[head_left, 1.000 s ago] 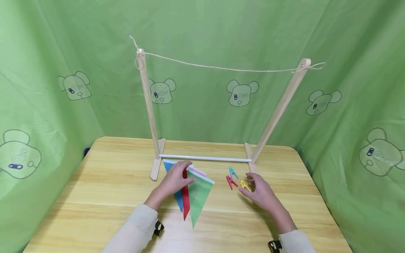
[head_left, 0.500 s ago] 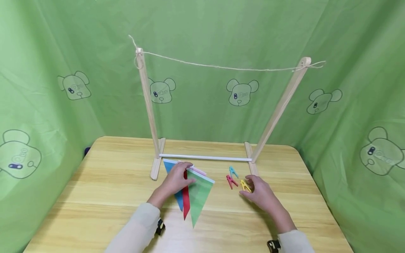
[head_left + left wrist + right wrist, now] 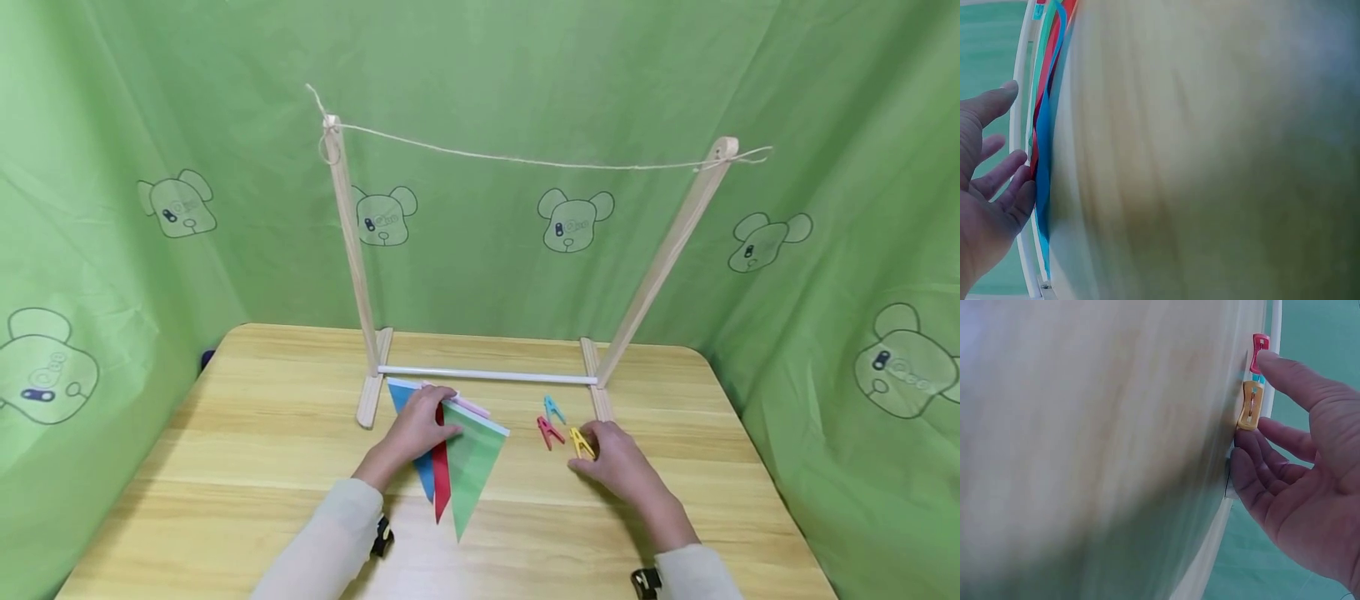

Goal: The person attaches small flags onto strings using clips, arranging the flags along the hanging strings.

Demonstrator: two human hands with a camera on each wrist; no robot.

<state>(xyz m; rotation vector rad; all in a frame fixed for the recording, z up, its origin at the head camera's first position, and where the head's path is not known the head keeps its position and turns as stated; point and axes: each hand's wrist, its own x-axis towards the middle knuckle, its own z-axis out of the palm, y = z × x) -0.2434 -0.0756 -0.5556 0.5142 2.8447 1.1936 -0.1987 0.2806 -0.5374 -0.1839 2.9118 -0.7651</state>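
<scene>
Blue [image 3: 400, 395], red [image 3: 441, 479] and green [image 3: 474, 458] triangular flags lie overlapping on the table. My left hand [image 3: 415, 427] rests over their upper part, fingers relaxed and hiding some of the cloth; in the left wrist view its fingertips touch the stack's edge. Beside my right hand [image 3: 622, 462], a yellow clip [image 3: 580, 443] stands between the parted thumb and fingers. The right wrist view shows the thumb near the pink-red clip [image 3: 1260, 353], above the yellow clip [image 3: 1251, 406]. A light-blue clip [image 3: 553, 408] lies behind them.
Behind the flags and clips stands a wooden frame, its left post [image 3: 351, 242] and right post [image 3: 667, 258] joined by a white rod [image 3: 487, 375] low down. A string [image 3: 510, 160] sags between the tops. A pink piece [image 3: 472, 407] shows behind the green flag.
My right hand has shifted slightly toward the near side, its thumb and fingers now around the yellow clip. My left hand has hardly moved on the flags.
</scene>
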